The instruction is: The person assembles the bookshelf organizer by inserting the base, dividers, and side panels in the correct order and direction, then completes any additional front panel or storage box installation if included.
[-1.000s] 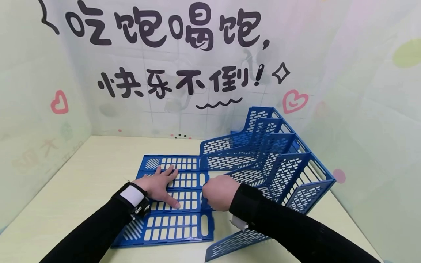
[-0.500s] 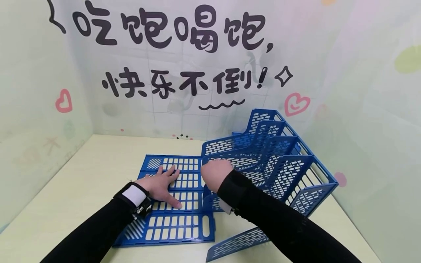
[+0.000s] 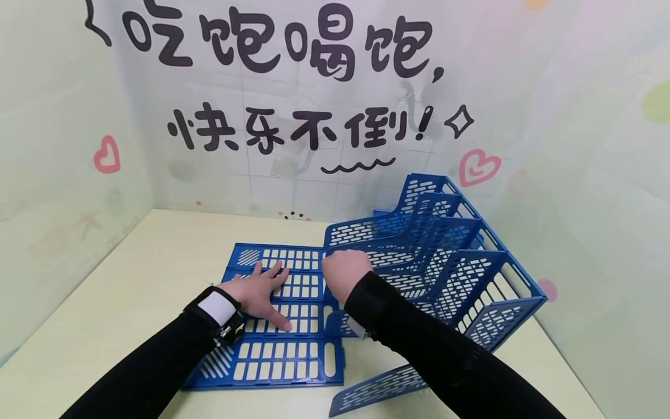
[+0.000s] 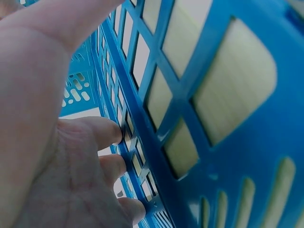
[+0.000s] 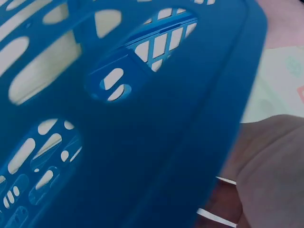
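A flat blue slotted panel (image 3: pixel 272 349) lies on the pale table. My left hand (image 3: pixel 260 291) presses on it with fingers spread flat; the left wrist view shows the fingers (image 4: pixel 102 137) against the blue grid (image 4: pixel 199 123). To the right stands a blue perforated file rack (image 3: pixel 450 262) with several upright dividers. My right hand (image 3: pixel 342 272) grips the front edge of one divider near the panel's right side. In the right wrist view the blue divider (image 5: pixel 118 133) fills the frame, with part of the hand (image 5: pixel 266 175) behind it.
A loose blue perforated divider (image 3: pixel 377 387) lies flat near the table's front edge, under my right forearm. The table (image 3: pixel 131 273) sits in a corner of walls with printed black characters and pink hearts. Bare tabletop stretches to the left.
My right hand has moved up and back from the panel's right edge to the front edge of a rack divider. The left hand has stayed flat on the panel.
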Demonstrator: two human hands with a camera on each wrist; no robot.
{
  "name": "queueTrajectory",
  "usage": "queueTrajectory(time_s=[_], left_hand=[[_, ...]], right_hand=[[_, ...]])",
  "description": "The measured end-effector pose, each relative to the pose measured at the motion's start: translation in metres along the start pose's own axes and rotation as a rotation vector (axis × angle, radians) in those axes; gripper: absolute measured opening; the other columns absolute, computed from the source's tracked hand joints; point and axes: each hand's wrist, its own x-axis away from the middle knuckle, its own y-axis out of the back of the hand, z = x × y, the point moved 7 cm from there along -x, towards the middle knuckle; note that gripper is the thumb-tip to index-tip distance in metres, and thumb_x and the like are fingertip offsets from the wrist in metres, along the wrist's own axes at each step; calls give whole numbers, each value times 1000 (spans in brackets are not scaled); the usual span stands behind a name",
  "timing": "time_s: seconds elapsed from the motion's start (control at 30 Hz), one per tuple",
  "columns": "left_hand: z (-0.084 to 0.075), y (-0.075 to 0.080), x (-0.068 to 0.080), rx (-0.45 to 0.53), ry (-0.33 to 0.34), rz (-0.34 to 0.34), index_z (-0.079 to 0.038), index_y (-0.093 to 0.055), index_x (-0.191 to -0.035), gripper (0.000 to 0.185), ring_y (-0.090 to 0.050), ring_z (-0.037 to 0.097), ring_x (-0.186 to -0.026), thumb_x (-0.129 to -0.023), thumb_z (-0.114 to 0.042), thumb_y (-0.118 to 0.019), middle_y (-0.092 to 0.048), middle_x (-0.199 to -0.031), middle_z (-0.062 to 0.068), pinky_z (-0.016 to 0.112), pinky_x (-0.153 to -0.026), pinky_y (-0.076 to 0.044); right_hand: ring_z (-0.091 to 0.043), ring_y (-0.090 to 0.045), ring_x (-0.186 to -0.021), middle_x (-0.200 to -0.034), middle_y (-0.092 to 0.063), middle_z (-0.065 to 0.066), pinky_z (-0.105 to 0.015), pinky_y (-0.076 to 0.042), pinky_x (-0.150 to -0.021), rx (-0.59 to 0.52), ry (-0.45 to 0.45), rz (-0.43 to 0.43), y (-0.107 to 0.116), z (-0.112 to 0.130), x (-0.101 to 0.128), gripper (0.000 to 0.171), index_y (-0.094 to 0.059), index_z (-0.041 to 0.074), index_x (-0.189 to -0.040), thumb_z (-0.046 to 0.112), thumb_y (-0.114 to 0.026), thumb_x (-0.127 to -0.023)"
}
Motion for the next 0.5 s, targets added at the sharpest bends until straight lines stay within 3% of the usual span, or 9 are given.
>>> queueTrajectory(time_s=[0.33,0.4,0.5], left_hand=[[5,0,-1,-8,4,-7,-15,-25,-176,133,6,59,-167,-76,-72,-91,-6,-187,16,92,-121,-7],[5,0,1,-7,9,-7,-16,-25,-176,133,6,59,-167,-76,-72,-91,-6,-187,16,92,-122,-7],[4,0,3,-4,10,1,-16,-24,-177,133,7,58,-167,-76,-72,-91,-5,-187,15,91,-122,-7]], right_hand=[[-13,-80,-87,-98,-85,2,-31,-68,-82,117,72,5,-4,12,-12,15,-86,21,-114,28,-75,-107],[-14,-80,-90,-102,-85,2,-31,-68,-84,111,87,13,-4,14,-14,17,-86,20,-116,28,-74,-107],[-14,-78,-85,-98,-83,0,-30,-67,-79,5,75,35,0,10,-13,15,-84,17,-114,26,-73,-108]])
